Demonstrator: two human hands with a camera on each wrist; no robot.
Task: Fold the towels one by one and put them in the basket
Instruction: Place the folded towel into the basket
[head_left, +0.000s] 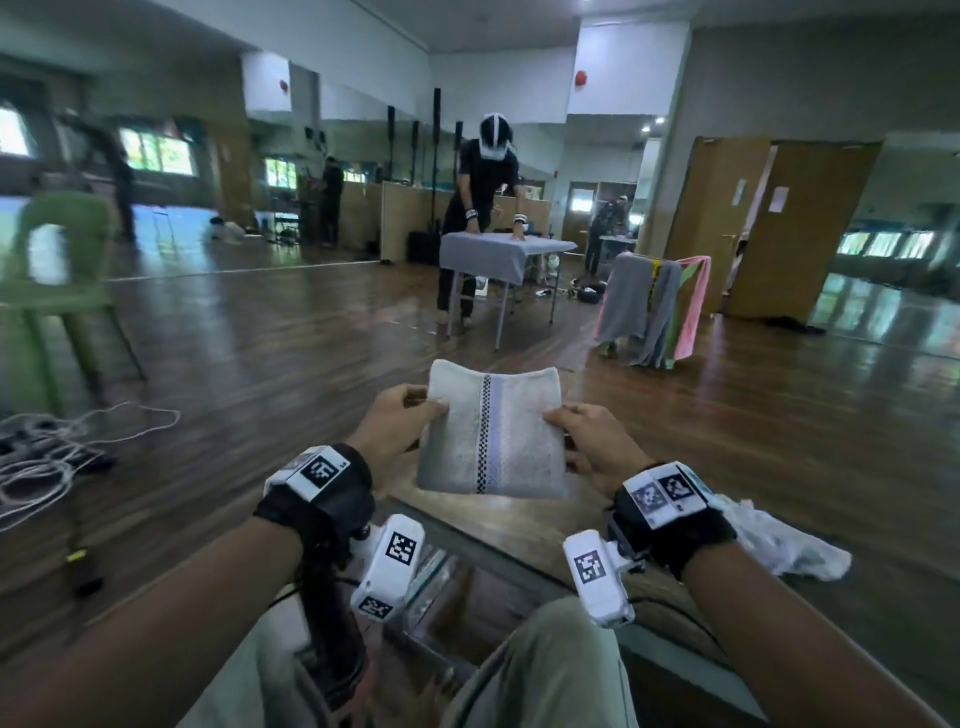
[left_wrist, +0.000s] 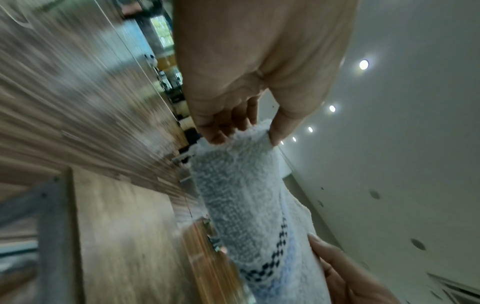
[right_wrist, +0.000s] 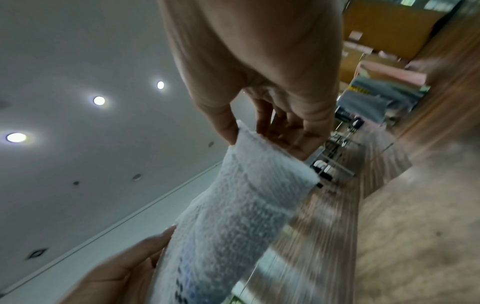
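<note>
A green plastic chair (head_left: 57, 260) stands left, tangled white cables (head_left: 57, 447) beside it; farther off, someone leans on a grey-covered table (head_left: 498, 254).

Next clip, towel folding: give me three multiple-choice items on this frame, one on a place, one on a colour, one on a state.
1. Where is the folded towel?
A. held up between both hands
B. lying on the floor
C. draped over the green chair

2. What colour is the checked stripe on it?
A. red
B. dark, nearly black
C. yellow

3. How does the left hand meet the towel?
A. flat on top
B. apart from it
C. thumb and fingers pinch its edge

Key: 1 A, the right hand grips the other edge; 2 B, the head view shows dark checks; 3 C, the left wrist view shows the pinch.
</note>
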